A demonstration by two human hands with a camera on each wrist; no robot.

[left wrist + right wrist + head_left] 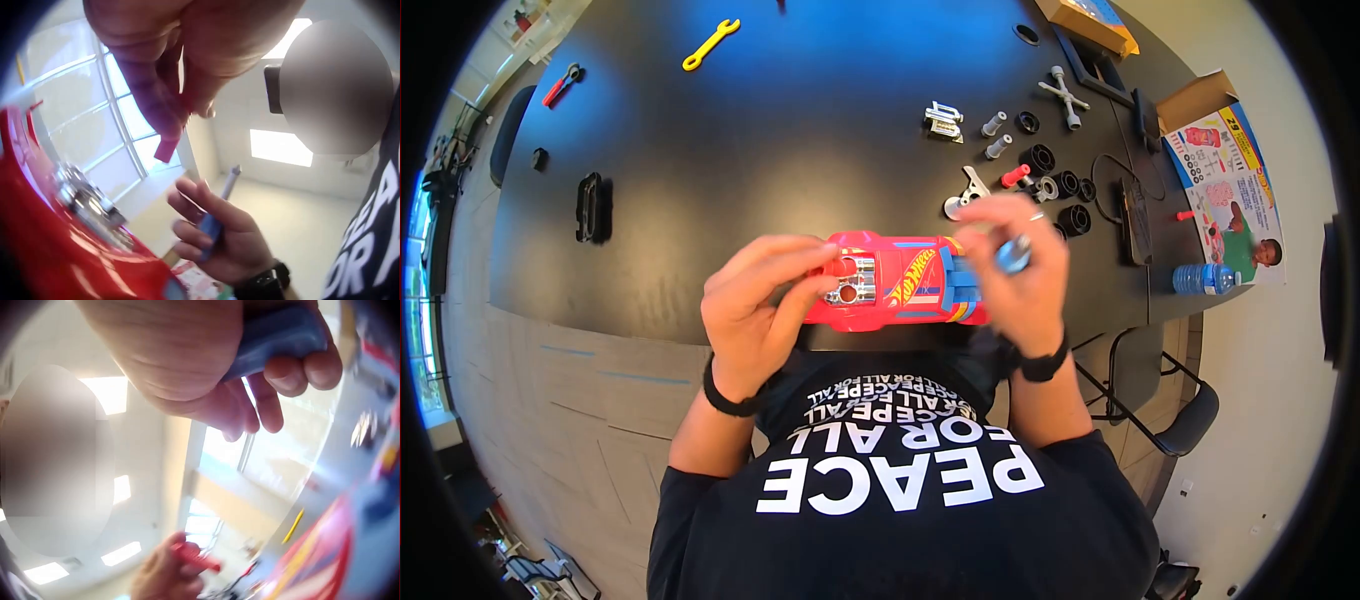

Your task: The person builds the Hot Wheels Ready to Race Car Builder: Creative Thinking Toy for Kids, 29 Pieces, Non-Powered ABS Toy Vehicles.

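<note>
A red toy car (870,318) with Hot Wheels lettering lies on the dark table, close to the person's body. Over its chrome engine piece (852,290), the left hand (762,295) pinches a small red rod-shaped plastic piece (167,147) between thumb and fingers. The right hand (1025,285) grips a screwdriver by its blue handle (281,340), near the car's blue end (962,280). In the left wrist view the screwdriver's grey shaft (232,181) points upward, away from the car.
Right of the car lie black wheels (1037,158), grey pegs (994,124), a chrome part (944,121) and a grey cross wrench (1064,98). Farther off are a yellow wrench (712,45), a red-handled tool (562,86), a black part (587,207) and a water bottle (1205,279).
</note>
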